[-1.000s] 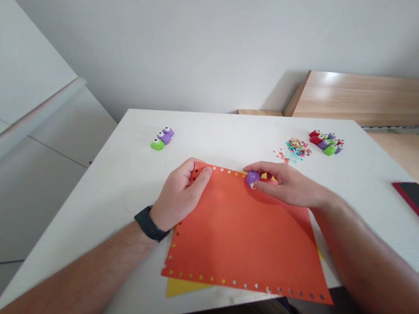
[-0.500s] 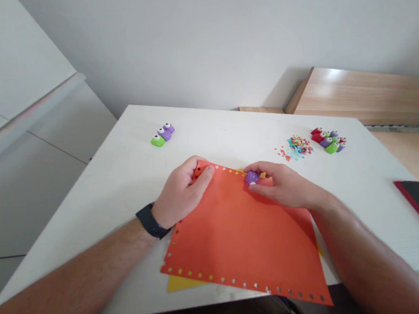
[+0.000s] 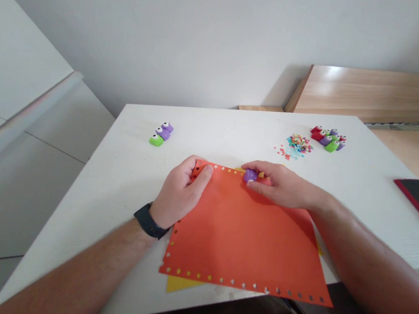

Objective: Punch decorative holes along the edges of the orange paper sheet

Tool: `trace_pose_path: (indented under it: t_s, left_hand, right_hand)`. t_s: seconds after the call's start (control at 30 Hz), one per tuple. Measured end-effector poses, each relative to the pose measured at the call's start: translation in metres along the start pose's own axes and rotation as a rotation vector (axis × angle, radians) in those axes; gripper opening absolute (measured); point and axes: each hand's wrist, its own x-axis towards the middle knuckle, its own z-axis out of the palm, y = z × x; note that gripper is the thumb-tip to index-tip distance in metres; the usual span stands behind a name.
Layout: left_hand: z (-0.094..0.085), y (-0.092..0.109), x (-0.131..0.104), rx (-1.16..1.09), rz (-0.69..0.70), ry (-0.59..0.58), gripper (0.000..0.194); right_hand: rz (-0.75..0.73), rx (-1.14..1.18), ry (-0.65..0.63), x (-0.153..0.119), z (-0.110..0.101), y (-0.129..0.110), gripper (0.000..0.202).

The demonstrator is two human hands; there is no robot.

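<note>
An orange sheet of paper (image 3: 246,234) with small star and other shaped holes along its left, near and far edges lies over a yellow sheet (image 3: 182,284). My left hand (image 3: 181,194) is closed on its far left corner, thumb on top. At the sheet's far edge, my right hand (image 3: 275,183) grips a purple craft punch (image 3: 250,176) between thumb and fingers. The punch sits on that edge, just past the row of punched holes; its jaw is hidden from me.
Several punches in red, green and purple (image 3: 328,139) stand at the back right, beside a heap of coloured punched bits (image 3: 297,145). Three more punches (image 3: 162,133) stand at the back left. A dark red-edged object (image 3: 416,196) lies at the right of the white table (image 3: 119,168).
Both hands keep their hold on the paper and punch. The right thumb and punch have shifted very slightly; otherwise the view itself has moved a little.
</note>
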Motion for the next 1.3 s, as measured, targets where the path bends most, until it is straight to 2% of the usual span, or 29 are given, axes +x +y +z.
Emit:
trace_pose_path:
  t_s: [0.2, 0.57, 1.3]
  left_hand:
    - [-0.0003, 0.0009, -0.0007, 0.018, 0.006, 0.001, 0.025]
    - [0.0007, -0.0012, -0.0002, 0.009, 0.000, -0.005, 0.026]
    - [0.0006, -0.0006, -0.0016, -0.005, -0.003, -0.013, 0.029]
  right_hand:
    - [0.021, -0.001, -0.002, 0.0006, 0.0008, 0.0005, 0.046]
    - [0.002, 0.007, -0.021, 0.0017, 0.0011, 0.0000, 0.035]
    - [0.011, 0.014, -0.017, 0.0017, 0.0004, -0.0027, 0.032]
